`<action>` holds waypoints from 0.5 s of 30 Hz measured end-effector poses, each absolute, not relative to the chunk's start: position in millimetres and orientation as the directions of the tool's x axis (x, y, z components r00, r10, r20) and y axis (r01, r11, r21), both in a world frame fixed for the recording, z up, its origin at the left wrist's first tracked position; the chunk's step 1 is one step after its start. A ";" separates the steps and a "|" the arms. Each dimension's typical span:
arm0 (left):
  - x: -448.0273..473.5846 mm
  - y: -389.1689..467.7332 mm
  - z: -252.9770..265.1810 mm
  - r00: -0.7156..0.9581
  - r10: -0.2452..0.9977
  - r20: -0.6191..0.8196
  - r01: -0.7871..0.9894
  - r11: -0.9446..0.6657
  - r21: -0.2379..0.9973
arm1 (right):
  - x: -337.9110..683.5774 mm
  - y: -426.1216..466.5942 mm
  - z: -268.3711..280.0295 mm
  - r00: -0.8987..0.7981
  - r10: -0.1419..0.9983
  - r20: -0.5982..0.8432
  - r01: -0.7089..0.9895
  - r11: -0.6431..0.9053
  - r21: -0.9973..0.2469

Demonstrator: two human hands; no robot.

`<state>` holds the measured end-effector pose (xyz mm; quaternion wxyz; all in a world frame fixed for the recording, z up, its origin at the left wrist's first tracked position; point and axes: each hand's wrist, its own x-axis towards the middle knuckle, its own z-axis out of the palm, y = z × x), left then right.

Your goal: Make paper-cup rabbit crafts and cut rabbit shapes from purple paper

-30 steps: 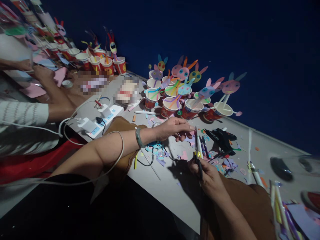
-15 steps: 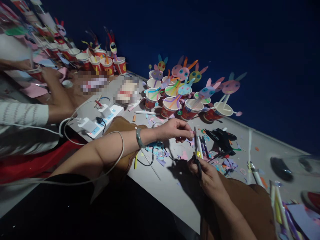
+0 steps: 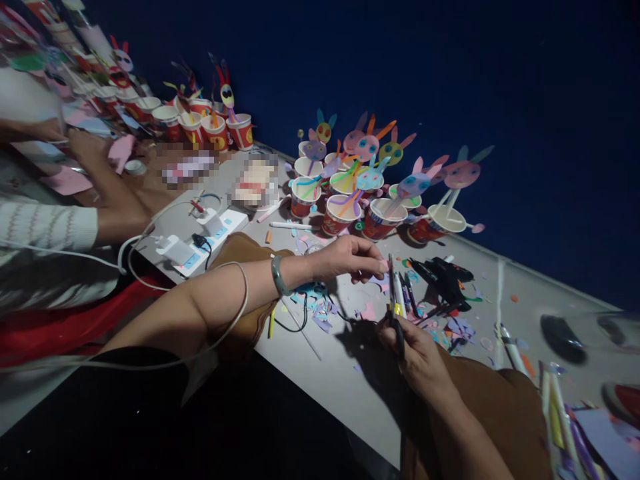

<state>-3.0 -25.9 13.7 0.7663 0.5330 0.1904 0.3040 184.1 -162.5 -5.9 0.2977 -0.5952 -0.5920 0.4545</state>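
Movement: Since the frame one second earlier, the fingers of the left grip (image 3: 350, 259) had bent from a straighter reach into a pinch; since the half-second frame, the co-worker's hands (image 3: 89, 143) had shifted closer together.
Left grip: Closed, pinching the pink piece (image 3: 383, 266) between thumb and forefinger; a bracelet (image 3: 279, 277) sat at the wrist.
Right grip: The right grip (image 3: 416, 350) was closed around the black handles of the scissors (image 3: 394, 317).
Scissors: Blades pointed away from the wearer, tips beside the left fingertips; the blade angle could not be determined.
Pink piece: Located above the worktop (image 3: 325, 377), at the blade tips; contact with them could not be determined.
Pens: Several pens (image 3: 410, 295) lay just to the right of the blades, near a black object (image 3: 447, 279).
Paper scraps: Small paper scraps (image 3: 368, 311) were scattered on the worktop below both grips.
Cups: Red paper cups (image 3: 341, 218) stood beyond the left grip, bearing rabbit-headed paper figures (image 3: 367, 148).
Power strip: The power strip (image 3: 213, 241) lay on the worktop beyond the left forearm, with chargers plugged in.
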 end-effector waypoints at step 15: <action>-3.5 -23.9 12.6 0.722 0.691 0.025 -0.269 0.247 0.931 | 185.7 -163.7 -8.3 -0.103 0.977 -0.189 0.442 -0.125 -0.888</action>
